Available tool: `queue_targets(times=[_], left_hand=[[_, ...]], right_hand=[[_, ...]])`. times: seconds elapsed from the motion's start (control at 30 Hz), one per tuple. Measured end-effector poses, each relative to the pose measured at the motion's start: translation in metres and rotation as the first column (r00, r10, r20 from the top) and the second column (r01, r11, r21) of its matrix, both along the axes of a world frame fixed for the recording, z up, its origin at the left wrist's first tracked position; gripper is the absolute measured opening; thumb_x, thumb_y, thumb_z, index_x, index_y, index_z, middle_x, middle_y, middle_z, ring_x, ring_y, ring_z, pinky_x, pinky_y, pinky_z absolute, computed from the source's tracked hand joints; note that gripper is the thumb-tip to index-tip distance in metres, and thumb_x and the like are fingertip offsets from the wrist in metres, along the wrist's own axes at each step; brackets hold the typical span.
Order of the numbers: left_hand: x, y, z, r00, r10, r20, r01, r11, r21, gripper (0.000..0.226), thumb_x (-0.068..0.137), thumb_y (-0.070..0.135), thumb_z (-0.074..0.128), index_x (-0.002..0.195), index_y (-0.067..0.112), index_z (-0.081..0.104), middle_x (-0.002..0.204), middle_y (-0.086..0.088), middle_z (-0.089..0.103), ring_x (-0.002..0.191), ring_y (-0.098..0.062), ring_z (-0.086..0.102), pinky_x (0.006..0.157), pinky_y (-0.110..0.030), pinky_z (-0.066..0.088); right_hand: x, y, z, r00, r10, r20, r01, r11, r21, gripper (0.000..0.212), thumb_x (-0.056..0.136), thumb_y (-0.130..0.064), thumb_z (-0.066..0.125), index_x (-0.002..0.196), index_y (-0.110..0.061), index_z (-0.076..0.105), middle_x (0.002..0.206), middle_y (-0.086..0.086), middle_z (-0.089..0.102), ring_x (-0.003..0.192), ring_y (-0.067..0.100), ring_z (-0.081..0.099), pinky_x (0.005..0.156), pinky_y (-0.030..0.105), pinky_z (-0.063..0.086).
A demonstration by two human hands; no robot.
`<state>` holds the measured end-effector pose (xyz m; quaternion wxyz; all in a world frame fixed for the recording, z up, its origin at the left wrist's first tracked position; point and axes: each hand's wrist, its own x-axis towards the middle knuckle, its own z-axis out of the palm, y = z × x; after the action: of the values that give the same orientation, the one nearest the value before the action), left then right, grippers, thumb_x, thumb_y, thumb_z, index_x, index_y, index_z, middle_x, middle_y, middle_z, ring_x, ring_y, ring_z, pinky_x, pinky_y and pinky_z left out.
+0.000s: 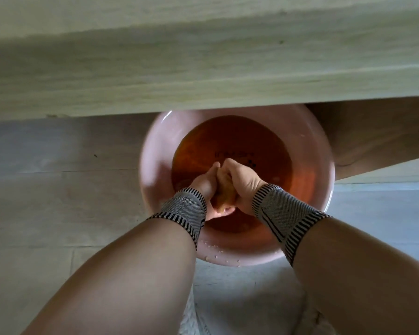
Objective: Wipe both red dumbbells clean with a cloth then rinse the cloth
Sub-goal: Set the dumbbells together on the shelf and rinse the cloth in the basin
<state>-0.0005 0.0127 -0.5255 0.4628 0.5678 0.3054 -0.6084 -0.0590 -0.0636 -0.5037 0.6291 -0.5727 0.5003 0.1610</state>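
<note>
I have both hands down in a pink plastic basin [317,151] that sits on the pale wood-look floor [58,189], its far edge tucked under the front edge of a light wooden worktop [203,68] that fills the top of my view. The basin holds shallow water [228,136] that looks amber over its bottom, where some dark lettering shows too blurred to read. The cloth [224,189], a yellowish wad, is bunched between my two hands above the near half of the water. My left hand [205,183] has its fingers curled round the near, lower part of the wad, with fingertips showing beneath it; my right hand [240,180] is closed over the upper part, knuckles up, thumb side pressed against the left hand. So each grip is clenched on the cloth, the two fists touching one another with the cloth squeezed between them. Whether the cloth's lowest part touches the water I cannot tell. I wear a grey knit wrist band with black-striped edges on each wrist: the left band [182,211] and the right band [283,211]. Water drops [218,257] bead on the basin's near rim, between my forearms. To the right, behind the basin, a brown wooden panel [373,136] stands below the worktop.
</note>
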Motion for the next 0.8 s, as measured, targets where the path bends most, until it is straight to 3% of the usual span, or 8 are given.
queue_targets(times=[0.03, 0.13, 0.3, 0.43, 0.53, 0.63, 0.7, 0.8], left_hand=[[0.002, -0.001, 0.002, 0.998, 0.019, 0.061, -0.019, 1.000, 0.002, 0.036, 0.096, 0.036, 0.057, 0.124, 0.014, 0.061, 0.131, -0.017, 0.062, 0.115, -0.042, 0.061, 0.100, -0.053, 0.045], [0.006, -0.002, 0.000, 0.968, -0.072, 0.242, 0.047, 0.993, 0.106, 0.016, 0.093, 0.015, 0.058, 0.105, 0.012, 0.068, 0.113, -0.016, 0.070, 0.091, -0.033, 0.068, 0.082, -0.041, 0.055], [0.009, -0.011, -0.001, 0.753, -0.488, 0.441, 0.303, 0.853, 0.426, 0.045, 0.100, 0.012, 0.050, 0.145, 0.010, 0.043, 0.148, -0.011, 0.046, 0.135, -0.028, 0.045, 0.113, -0.037, 0.035], [0.004, -0.004, -0.008, 0.939, -0.275, 0.207, 0.243, 0.956, 0.166, 0.061, 0.091, 0.044, 0.061, 0.144, 0.024, 0.042, 0.151, -0.008, 0.043, 0.133, -0.041, 0.044, 0.090, -0.065, 0.047], [0.003, -0.005, -0.003, 0.995, -0.079, 0.065, 0.075, 0.996, 0.052, 0.049, 0.087, 0.054, 0.063, 0.120, 0.018, 0.059, 0.115, -0.012, 0.067, 0.103, -0.035, 0.065, 0.069, -0.051, 0.054], [0.007, -0.009, 0.000, 0.988, -0.011, 0.154, 0.002, 0.998, 0.061, 0.026, 0.092, 0.036, 0.062, 0.087, 0.011, 0.067, 0.070, -0.009, 0.072, 0.061, -0.025, 0.069, 0.070, -0.044, 0.060], [0.008, -0.012, -0.002, 0.959, -0.124, 0.256, 0.087, 0.985, 0.151, 0.022, 0.090, 0.033, 0.064, 0.097, 0.012, 0.067, 0.089, -0.010, 0.073, 0.076, -0.028, 0.069, 0.082, -0.047, 0.057], [0.014, -0.011, -0.004, 0.874, -0.360, 0.328, 0.257, 0.913, 0.317, 0.032, 0.093, 0.024, 0.063, 0.123, 0.013, 0.062, 0.127, -0.009, 0.063, 0.103, -0.026, 0.061, 0.087, -0.031, 0.050]], right_hand=[[0.003, 0.001, -0.006, 1.000, -0.009, -0.018, 0.010, 0.998, 0.057, 0.027, 0.090, -0.022, 0.049, 0.066, -0.013, 0.059, 0.068, 0.010, 0.056, 0.064, 0.027, 0.057, 0.063, 0.035, 0.049], [-0.005, -0.013, -0.022, 0.962, 0.149, -0.228, -0.207, 0.944, -0.256, 0.035, 0.097, -0.028, 0.040, 0.113, -0.012, 0.066, 0.113, 0.014, 0.066, 0.106, 0.032, 0.061, 0.087, 0.034, 0.047], [-0.026, -0.010, -0.038, 0.849, 0.346, -0.400, -0.494, 0.787, -0.369, 0.032, 0.094, -0.017, 0.040, 0.121, -0.015, 0.058, 0.123, 0.010, 0.063, 0.119, 0.030, 0.051, 0.091, 0.037, 0.046], [-0.017, -0.019, -0.026, 0.832, 0.441, -0.335, -0.525, 0.822, -0.220, 0.038, 0.103, -0.014, 0.036, 0.136, -0.001, 0.046, 0.139, 0.021, 0.050, 0.126, 0.037, 0.049, 0.097, 0.039, 0.046], [-0.003, -0.003, -0.010, 0.994, 0.112, -0.003, -0.113, 0.994, -0.015, 0.043, 0.102, -0.031, 0.040, 0.124, 0.002, 0.057, 0.124, 0.028, 0.059, 0.116, 0.043, 0.056, 0.086, 0.042, 0.049], [0.001, 0.002, -0.012, 0.988, 0.148, -0.053, -0.157, 0.954, -0.255, 0.049, 0.101, -0.041, 0.033, 0.106, -0.004, 0.066, 0.106, 0.021, 0.067, 0.100, 0.035, 0.063, 0.083, 0.037, 0.048], [-0.009, -0.005, -0.026, 0.973, 0.109, -0.204, -0.179, 0.913, -0.367, 0.054, 0.100, -0.044, 0.026, 0.108, -0.006, 0.064, 0.111, 0.021, 0.066, 0.103, 0.035, 0.062, 0.081, 0.032, 0.043], [-0.024, -0.004, -0.037, 0.909, 0.242, -0.339, -0.335, 0.909, -0.249, 0.039, 0.099, -0.035, 0.037, 0.123, -0.010, 0.055, 0.124, 0.016, 0.061, 0.111, 0.033, 0.059, 0.088, 0.035, 0.046]])
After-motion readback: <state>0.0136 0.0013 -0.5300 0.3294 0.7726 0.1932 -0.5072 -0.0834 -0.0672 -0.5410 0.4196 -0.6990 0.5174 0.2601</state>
